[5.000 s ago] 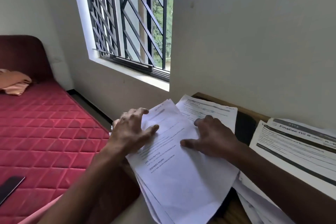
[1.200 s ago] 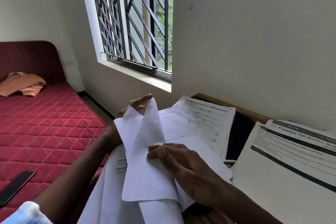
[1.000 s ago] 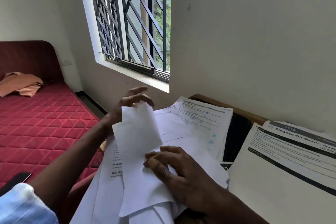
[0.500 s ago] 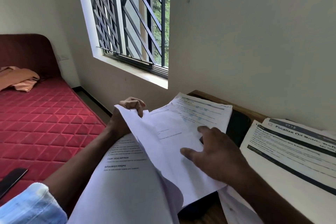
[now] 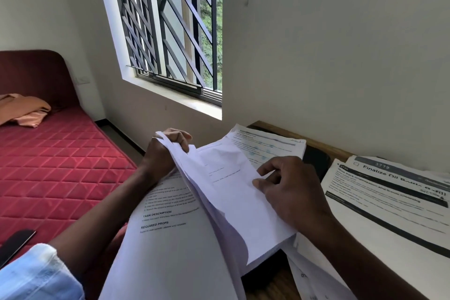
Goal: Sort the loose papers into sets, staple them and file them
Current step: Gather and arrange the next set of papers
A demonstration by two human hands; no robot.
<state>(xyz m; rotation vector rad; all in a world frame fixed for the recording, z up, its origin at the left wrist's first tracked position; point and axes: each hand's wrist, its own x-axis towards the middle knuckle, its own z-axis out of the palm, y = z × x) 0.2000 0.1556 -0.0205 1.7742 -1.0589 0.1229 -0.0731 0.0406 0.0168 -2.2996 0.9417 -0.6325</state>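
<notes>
A red quilted bed [image 5: 60, 153] fills the nine o'clock side, with a dark flat object [image 5: 17, 241] lying on it near seven o'clock. The left hand [image 5: 163, 156] has its fingers [image 5: 181, 140] curled over the top edge of a lifted sheaf [image 5: 207, 207], holding it raised and bent above a printed sheet [image 5: 170, 238] headed TASK DESCRIPTION. At the sheaf's three o'clock, the right hand [image 5: 292, 192] pinches the edge of a white sheet [image 5: 233, 178] between thumb and forefinger. That sheet tops a pile [image 5: 272, 248] on the counter [image 5: 272, 285]. Farther toward three o'clock a second printed pile [image 5: 389, 214] rests on the counter.
</notes>
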